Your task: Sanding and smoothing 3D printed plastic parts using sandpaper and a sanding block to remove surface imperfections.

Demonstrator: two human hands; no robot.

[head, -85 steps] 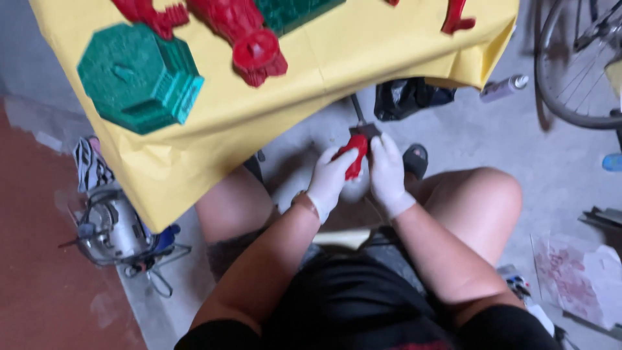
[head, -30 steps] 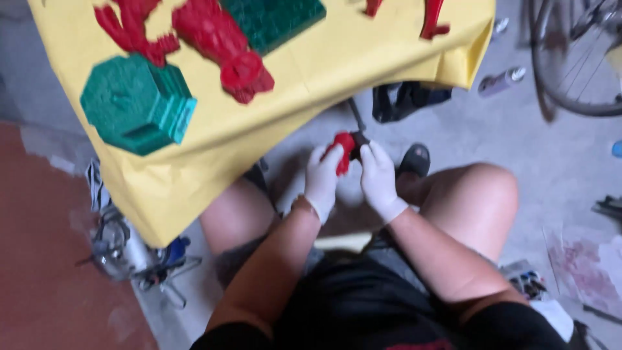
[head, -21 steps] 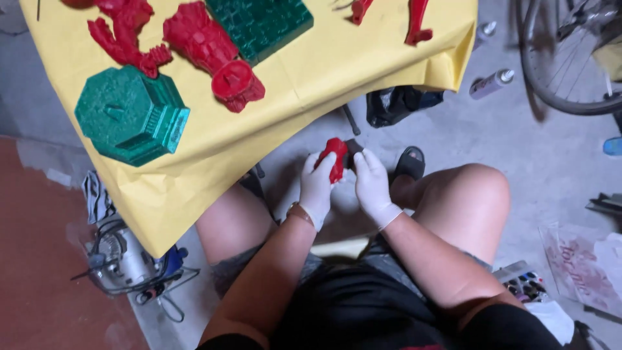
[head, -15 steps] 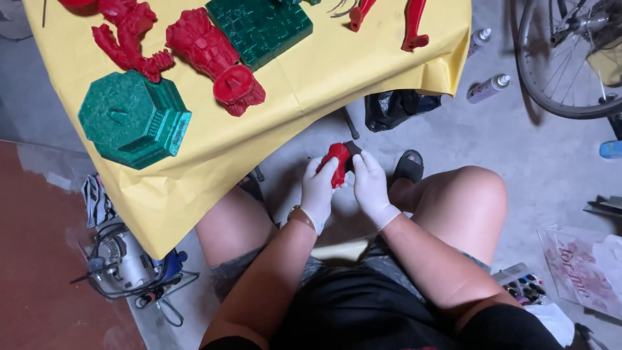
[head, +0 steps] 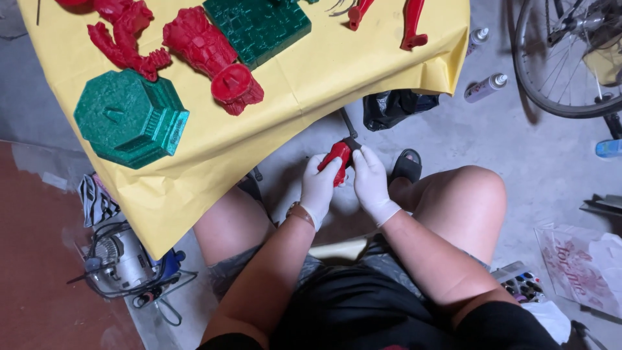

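Both my hands wear white gloves and meet between my knees, below the table's edge. My left hand (head: 319,189) grips a small red plastic part (head: 336,157). My right hand (head: 371,183) pinches a small dark piece (head: 353,142) against the top of that red part. A thin dark tool shaft (head: 346,121) sticks up just behind them. On the yellow-covered table (head: 304,97) lie a green octagonal model (head: 129,116), a green square brick-patterned slab (head: 259,26) and red figure pieces (head: 210,55).
A bicycle wheel (head: 557,71) stands at the upper right, with a spray bottle (head: 483,87) and a black bag (head: 395,107) on the concrete floor. A rotary tool with cables (head: 123,266) lies lower left. A paint palette (head: 521,285) and a plastic bag (head: 583,262) lie lower right.
The view has shifted so more of the table top shows. My hands stay together on the red part, which has turned slightly in my left hand.
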